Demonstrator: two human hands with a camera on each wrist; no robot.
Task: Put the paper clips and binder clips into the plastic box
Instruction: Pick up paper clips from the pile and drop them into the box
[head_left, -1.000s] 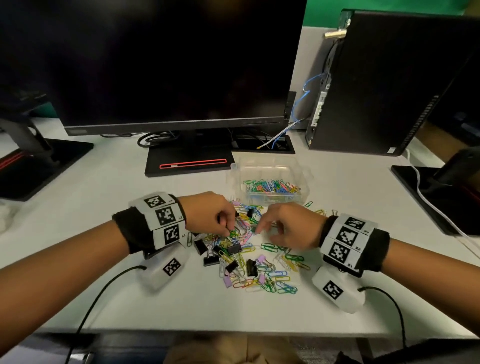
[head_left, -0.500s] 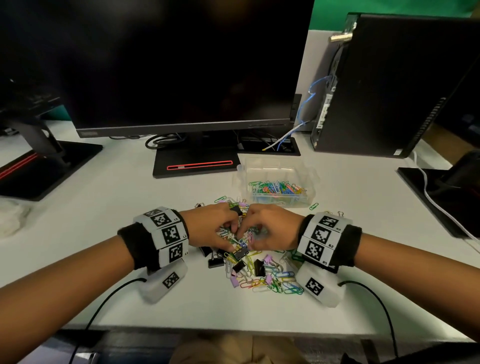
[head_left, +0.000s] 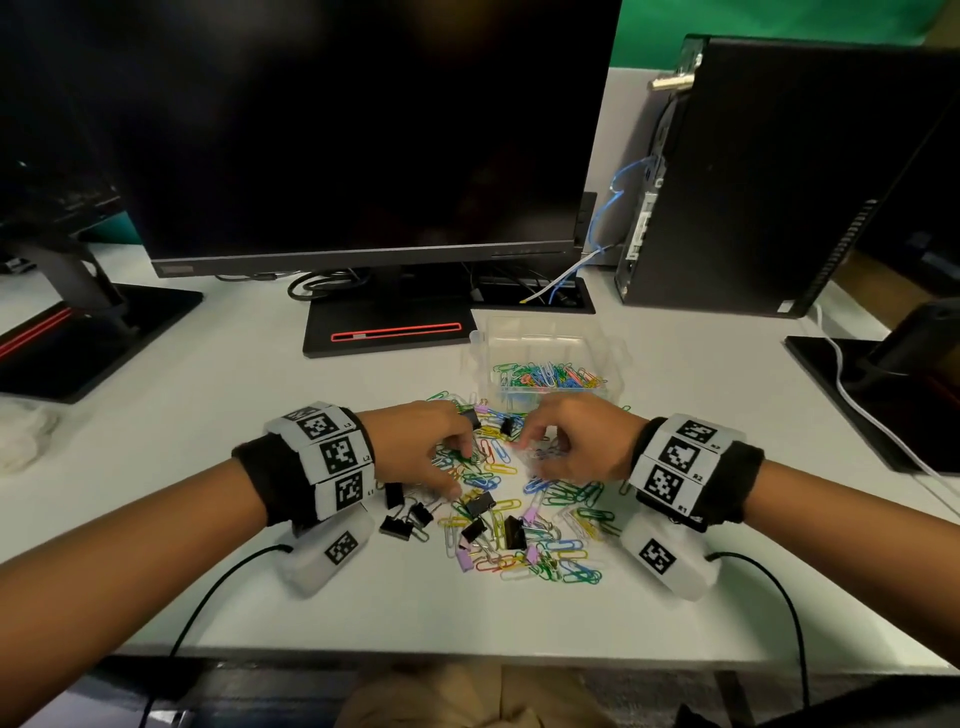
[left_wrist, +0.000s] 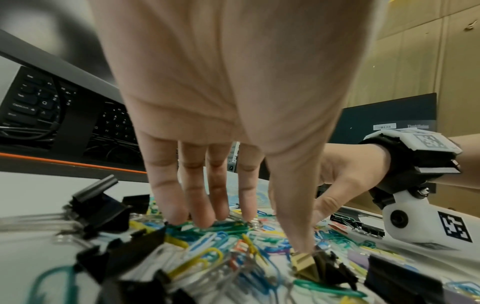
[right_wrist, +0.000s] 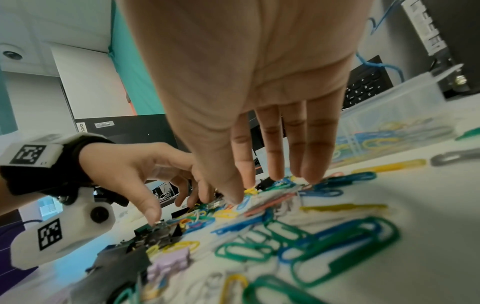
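Observation:
Coloured paper clips and black binder clips lie heaped on the white desk. Behind the heap stands the clear plastic box, holding several paper clips. My left hand is on the heap's left part. In the left wrist view its fingers reach straight down onto green clips, and the thumb touches a binder clip. My right hand is on the heap's far right part. Its fingertips rest straight on the clips, near the box. Neither hand holds anything.
A dark monitor on a black stand base fills the back, and a black PC tower stands at the back right. Other black bases sit at the far left and right. A white cable crosses the right side.
Half a second ago my hands were pressed together over the heap; now they have drawn apart, leaving a gap of clips between them.

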